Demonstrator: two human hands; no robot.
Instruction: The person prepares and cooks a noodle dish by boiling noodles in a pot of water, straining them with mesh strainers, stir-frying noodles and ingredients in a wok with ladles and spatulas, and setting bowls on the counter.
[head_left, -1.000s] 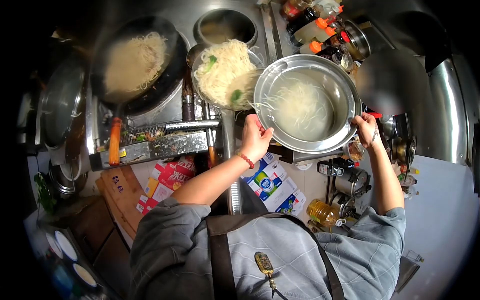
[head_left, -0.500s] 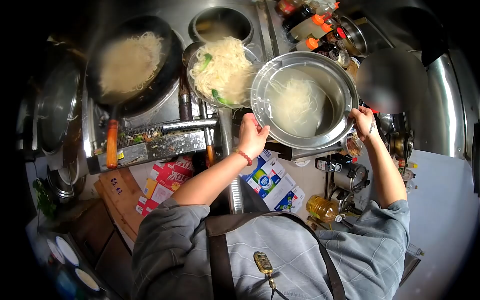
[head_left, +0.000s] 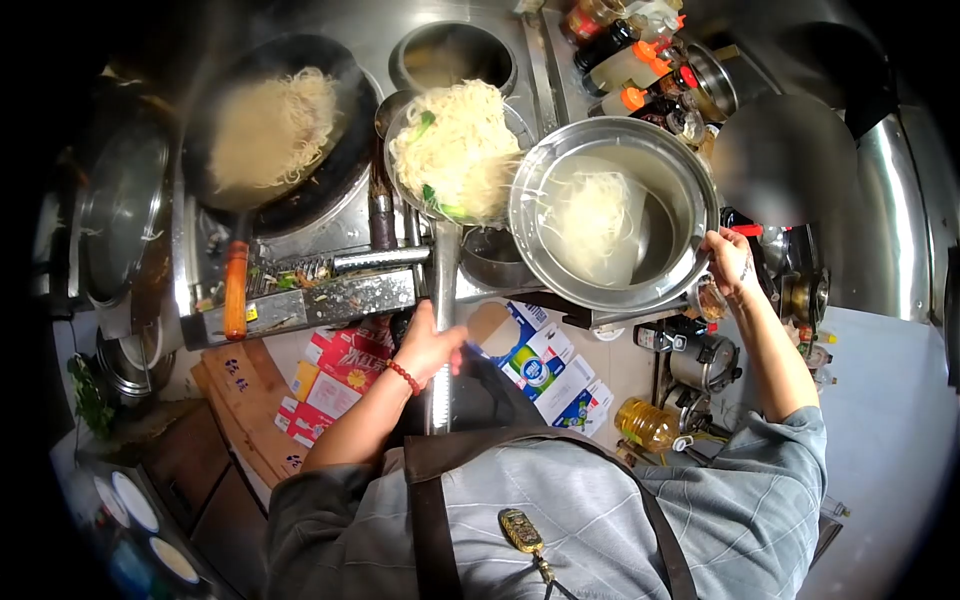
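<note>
My right hand (head_left: 732,262) grips the right rim of a wide metal pot (head_left: 528,250), which holds cloudy water and pale noodles (head_left: 592,215). My left hand (head_left: 430,345) is off the pot, with thumb and fingers apart. It lies across the long metal handle (head_left: 444,275) of a strainer; a closed grip is not visible. The strainer's bowl, left of the pot, is heaped with noodles (head_left: 455,140) and some green leaves (head_left: 425,122).
On the left, a black wok (head_left: 345,165) with a wooden handle (head_left: 236,290) holds more noodles. A round pot (head_left: 455,50) stands behind the strainer. Sauce bottles (head_left: 625,68) crowd the back right. Flattened cartons (head_left: 540,360) and an oil jug (head_left: 645,422) are below the counter.
My left hand has let go of the pot's rim and moved left and down to the strainer's handle. My right hand keeps its hold on the pot.
</note>
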